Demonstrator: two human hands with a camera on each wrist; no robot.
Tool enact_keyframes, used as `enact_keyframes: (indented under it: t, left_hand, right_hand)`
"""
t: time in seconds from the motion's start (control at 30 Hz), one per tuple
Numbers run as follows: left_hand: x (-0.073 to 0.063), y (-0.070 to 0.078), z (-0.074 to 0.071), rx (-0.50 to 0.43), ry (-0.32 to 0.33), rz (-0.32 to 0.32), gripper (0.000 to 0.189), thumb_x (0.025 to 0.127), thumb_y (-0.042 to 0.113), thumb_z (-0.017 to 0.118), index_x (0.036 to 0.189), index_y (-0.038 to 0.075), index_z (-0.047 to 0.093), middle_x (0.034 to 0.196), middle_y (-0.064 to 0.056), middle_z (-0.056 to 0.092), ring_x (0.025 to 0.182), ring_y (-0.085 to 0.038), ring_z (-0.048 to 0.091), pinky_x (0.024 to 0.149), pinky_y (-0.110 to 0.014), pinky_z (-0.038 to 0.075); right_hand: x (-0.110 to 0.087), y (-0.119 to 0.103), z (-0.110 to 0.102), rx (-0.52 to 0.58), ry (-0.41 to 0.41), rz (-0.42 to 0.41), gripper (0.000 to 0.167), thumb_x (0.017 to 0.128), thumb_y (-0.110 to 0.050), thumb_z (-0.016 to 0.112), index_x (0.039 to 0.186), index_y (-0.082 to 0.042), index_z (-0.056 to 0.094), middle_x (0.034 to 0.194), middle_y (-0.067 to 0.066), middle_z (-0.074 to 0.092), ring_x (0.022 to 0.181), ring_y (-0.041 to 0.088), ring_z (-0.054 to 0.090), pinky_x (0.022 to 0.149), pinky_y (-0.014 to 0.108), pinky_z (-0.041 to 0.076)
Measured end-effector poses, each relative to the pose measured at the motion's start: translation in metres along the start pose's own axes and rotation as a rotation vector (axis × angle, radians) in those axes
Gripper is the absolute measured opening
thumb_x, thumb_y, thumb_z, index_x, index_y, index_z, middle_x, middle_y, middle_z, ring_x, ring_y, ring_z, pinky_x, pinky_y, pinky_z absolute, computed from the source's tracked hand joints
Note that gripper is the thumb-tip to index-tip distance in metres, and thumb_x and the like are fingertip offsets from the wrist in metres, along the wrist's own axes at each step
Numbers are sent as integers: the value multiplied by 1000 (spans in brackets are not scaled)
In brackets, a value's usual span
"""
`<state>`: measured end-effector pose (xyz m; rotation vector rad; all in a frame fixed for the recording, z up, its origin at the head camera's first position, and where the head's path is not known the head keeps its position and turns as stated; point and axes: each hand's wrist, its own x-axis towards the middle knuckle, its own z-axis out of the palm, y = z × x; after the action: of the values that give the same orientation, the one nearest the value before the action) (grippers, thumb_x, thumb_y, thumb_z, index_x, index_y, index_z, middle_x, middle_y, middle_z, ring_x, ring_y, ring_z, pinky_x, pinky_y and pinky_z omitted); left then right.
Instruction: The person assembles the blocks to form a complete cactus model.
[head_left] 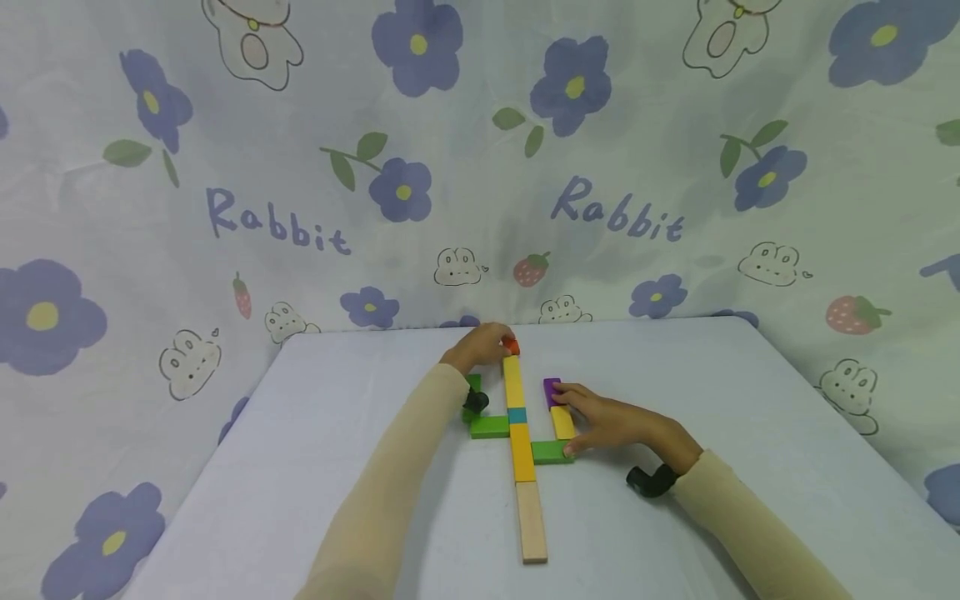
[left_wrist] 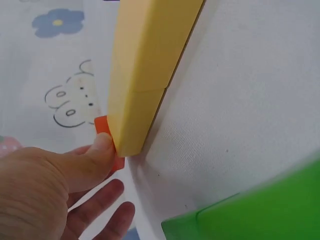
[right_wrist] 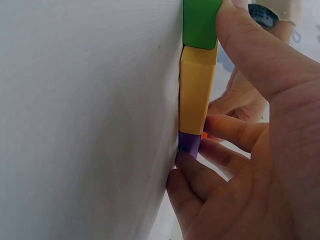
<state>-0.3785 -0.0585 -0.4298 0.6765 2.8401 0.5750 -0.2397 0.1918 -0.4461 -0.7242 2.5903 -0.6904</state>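
At the far end of a line of blocks, my left hand (head_left: pixel 480 346) pinches a red-orange block (left_wrist: pixel 101 125) between thumb and fingers, against the end of a yellow block (head_left: pixel 513 382). My right hand (head_left: pixel 611 421) spreads over the right branch. Its fingers touch a purple block (head_left: pixel 551 388) and its thumb rests at a green block (head_left: pixel 549 452). A yellow block (right_wrist: pixel 196 92) lies between those two. Along the central line follow a blue piece (head_left: pixel 517 415), a deeper yellow block (head_left: pixel 522 454) and a plain wooden block (head_left: pixel 532 523).
Left of the line lies a green block (head_left: pixel 491 427), with more green (head_left: pixel 474 382) behind it, partly covered by the left wrist's black camera (head_left: pixel 476 401). A white cloth covers the table (head_left: pixel 300 500). A patterned curtain (head_left: pixel 465 217) hangs behind its far edge.
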Motion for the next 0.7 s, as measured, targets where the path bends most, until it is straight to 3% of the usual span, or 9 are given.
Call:
enact_keyframes:
  t: [0.7]
  left_hand:
    - [-7, -6, -3, -100, -46, -16, 31, 99, 16, 61, 130, 12, 65, 130, -6, 65, 120, -23, 57, 111, -42, 45]
  right_hand:
    - [1, 0, 1, -14, 8, 17, 99, 74, -55, 82, 153, -15, 38, 167, 5, 18, 153, 33, 22, 120, 54, 29]
